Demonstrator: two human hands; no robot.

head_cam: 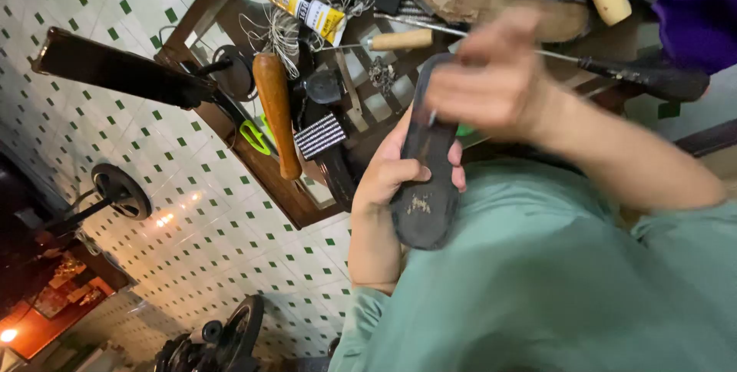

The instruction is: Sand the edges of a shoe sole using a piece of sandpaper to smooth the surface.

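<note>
My left hand (388, 176) grips a black shoe sole (424, 188) from behind, holding it up over my lap with its worn underside facing me. My right hand (491, 80), blurred by motion, is over the upper part of the sole with its fingers pinched on a small thin tool; only a short pale tip shows at the sole's surface. My green sleeves and shirt fill the lower right.
A wooden tool tray (261, 176) holds a wooden-handled tool (276, 111), a glue tube (301, 5), thread, a striped brush (319, 135), an awl (399, 39) and a screwdriver (652, 76). Green-dotted white tile floor lies to the left, with a black iron stand (123, 72).
</note>
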